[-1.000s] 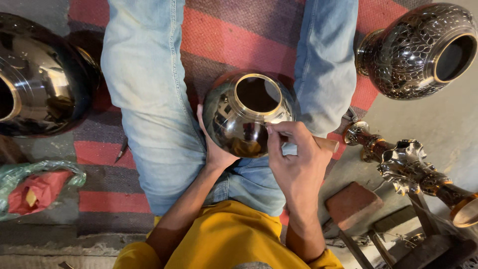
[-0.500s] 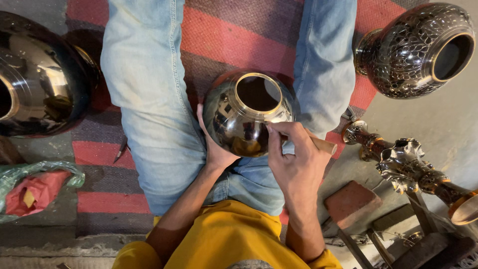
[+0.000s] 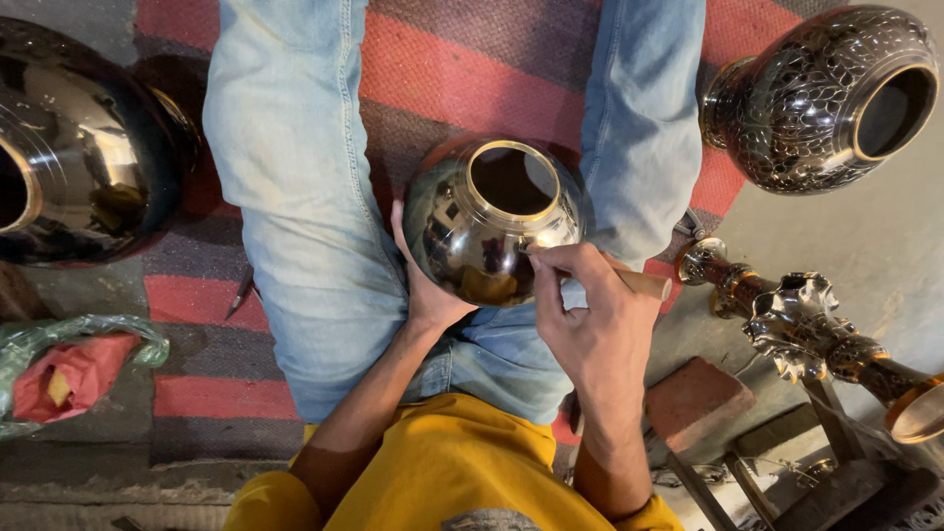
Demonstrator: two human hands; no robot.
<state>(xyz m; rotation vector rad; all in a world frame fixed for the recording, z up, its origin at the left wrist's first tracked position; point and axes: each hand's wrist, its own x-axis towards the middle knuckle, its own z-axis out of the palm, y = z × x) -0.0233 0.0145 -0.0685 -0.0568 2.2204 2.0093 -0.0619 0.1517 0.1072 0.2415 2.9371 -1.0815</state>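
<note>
Shiny round metal pot [image 3: 482, 231], open mouth up, L hand [image 3: 425, 295] cupping, R hand [image 3: 590, 310] w/ tool.

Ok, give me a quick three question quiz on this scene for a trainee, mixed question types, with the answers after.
1. True or false: the left hand cradles the shiny pot from below.
2. What does the right hand hold: A a wooden-handled tool, B a cloth, C a hammer?
3. Which pot has a patterned surface?

Key: 1 true. 2 A. 3 The patterned pot at upper right, lying on its side.
</note>
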